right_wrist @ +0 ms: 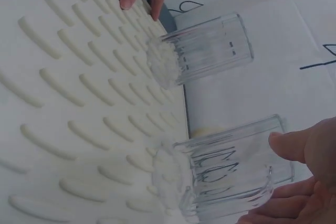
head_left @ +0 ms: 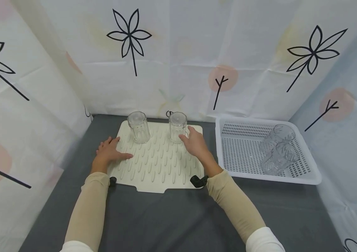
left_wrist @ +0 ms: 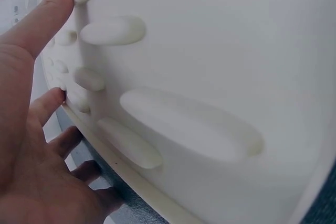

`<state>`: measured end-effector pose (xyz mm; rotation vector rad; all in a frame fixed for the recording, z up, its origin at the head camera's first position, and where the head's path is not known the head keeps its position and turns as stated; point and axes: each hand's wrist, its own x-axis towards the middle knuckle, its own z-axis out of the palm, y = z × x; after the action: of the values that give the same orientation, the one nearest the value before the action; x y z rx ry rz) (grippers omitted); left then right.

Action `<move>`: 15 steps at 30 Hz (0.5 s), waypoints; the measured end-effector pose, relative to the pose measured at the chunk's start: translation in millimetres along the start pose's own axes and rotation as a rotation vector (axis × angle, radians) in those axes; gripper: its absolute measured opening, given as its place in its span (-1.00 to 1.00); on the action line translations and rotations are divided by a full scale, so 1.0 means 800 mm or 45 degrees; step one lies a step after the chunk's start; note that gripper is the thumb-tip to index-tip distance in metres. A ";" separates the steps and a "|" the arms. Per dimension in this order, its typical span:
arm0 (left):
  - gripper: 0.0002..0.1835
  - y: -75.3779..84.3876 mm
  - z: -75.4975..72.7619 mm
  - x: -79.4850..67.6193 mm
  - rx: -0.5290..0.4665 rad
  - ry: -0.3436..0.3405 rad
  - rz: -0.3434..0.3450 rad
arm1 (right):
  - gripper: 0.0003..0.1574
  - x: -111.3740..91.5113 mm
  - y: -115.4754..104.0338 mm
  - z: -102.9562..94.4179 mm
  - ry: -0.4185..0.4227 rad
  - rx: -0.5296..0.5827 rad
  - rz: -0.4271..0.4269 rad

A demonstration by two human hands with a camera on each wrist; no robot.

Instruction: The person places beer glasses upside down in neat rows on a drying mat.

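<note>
A cream drying mat (head_left: 153,171) with raised ridges lies on the dark table. My left hand (head_left: 108,152) rests at its left edge, thumb (left_wrist: 50,9) on the ridged top and the other fingers spread along and past the rim. Two clear glass mugs stand on the back of the mat: the left mug (head_left: 139,128) and the right mug (head_left: 177,126). My right hand (head_left: 194,140) is beside the right mug, its thumb (right_wrist: 289,142) overlapping the glass wall and its loosely extended fingers by the handle (right_wrist: 257,198).
To the right of the mat sits a white perforated plastic basket (head_left: 238,152) with two more clear glasses (head_left: 280,157) leaning in it. A patterned white cloth (head_left: 184,45) rises behind and at both sides of the dark table (head_left: 172,220).
</note>
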<state>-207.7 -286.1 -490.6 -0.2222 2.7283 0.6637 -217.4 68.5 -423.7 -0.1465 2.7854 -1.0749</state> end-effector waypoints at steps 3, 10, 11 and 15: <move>0.31 0.000 0.000 0.000 0.001 -0.003 -0.006 | -0.13 -0.002 -0.005 -0.006 -0.014 -0.021 -0.030; 0.31 0.000 0.000 0.002 0.010 -0.010 -0.017 | -0.10 -0.006 -0.016 -0.022 -0.020 -0.064 -0.110; 0.31 0.000 -0.001 0.002 0.012 -0.011 -0.019 | -0.08 -0.006 -0.018 -0.025 -0.017 -0.075 -0.117; 0.32 -0.001 -0.001 0.003 0.021 -0.019 -0.027 | -0.02 -0.010 -0.025 -0.036 -0.008 -0.140 -0.146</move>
<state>-210.2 -287.7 -490.9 -0.2412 2.7125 0.6341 -214.4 73.8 -388.0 -0.3247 2.8617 -0.9431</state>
